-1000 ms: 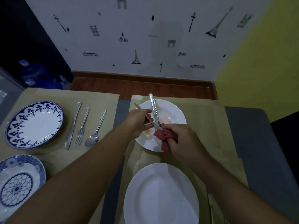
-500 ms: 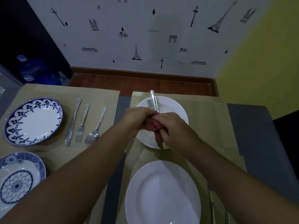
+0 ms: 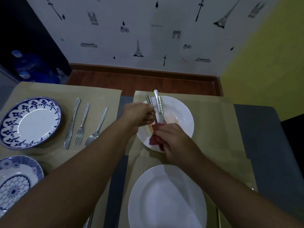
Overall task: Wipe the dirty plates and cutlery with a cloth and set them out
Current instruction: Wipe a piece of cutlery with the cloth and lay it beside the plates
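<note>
The lower ends of a bunch of cutlery [image 3: 159,106] are being squeezed inside a red cloth [image 3: 154,137], which is being clutched by the curled fingers of the right hand [image 3: 175,140]. The shafts are being gripped by the curled fingers of the left hand [image 3: 137,117], handles pointing away. All this is being held over a stained white plate [image 3: 182,112] on the right mat [image 3: 213,120]. A clean white plate [image 3: 166,198] is lying nearer. On the left mat [image 3: 98,92], a knife [image 3: 71,124], fork [image 3: 82,124] and spoon [image 3: 97,127] are lying beside a blue-patterned plate [image 3: 30,122].
</note>
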Tool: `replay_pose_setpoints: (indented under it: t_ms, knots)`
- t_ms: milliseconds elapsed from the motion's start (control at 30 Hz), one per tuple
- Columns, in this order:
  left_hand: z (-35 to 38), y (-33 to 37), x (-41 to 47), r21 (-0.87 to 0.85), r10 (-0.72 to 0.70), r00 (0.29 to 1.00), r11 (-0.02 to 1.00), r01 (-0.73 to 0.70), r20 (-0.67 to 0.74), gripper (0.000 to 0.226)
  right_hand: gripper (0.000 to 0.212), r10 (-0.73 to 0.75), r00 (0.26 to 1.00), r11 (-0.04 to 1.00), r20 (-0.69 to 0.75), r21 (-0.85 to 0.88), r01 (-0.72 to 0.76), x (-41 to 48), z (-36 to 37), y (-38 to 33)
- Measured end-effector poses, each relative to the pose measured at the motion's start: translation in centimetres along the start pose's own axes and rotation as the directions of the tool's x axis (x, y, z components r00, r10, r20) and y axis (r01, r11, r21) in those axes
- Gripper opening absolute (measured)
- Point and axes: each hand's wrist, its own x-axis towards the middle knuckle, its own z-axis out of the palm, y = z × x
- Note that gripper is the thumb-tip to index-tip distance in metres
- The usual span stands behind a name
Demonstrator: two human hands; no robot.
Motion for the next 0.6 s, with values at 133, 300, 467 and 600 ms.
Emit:
replay_pose_setpoints:
  t_ms: [133,300,467,600]
  knots:
    - [-0.3,-0.6,0.5,-0.039,-0.05,0.997,0.998,0.048,-0.056,0.013,0.036,-0.005,1.0,0.999,-0.031,-0.035,0.004,-1.0,0.7,0.4]
    - [-0.2,-0.7,0.5,-0.073,-0.06,0.997,0.996,0.055,-0.058,0.009,0.036,-0.038,0.998,0.999,-0.045,-0.014,0.037,0.4,0.6,-0.6]
    - [-0.4,0.4,0.7,-0.116,-0.062,0.997,0.992,0.056,-0.049,0.005,0.035,-0.027,0.996,0.999,-0.082,-0.023,0.025,-0.5,0.6,-0.1]
    - [-0.6,0.5,1.3,-0.095,-0.083,0.996,0.992,0.08,-0.028,0.005,0.035,-0.005,0.998,1.0,-0.065,-0.02,0.004,-3.0,1.2,1.0]
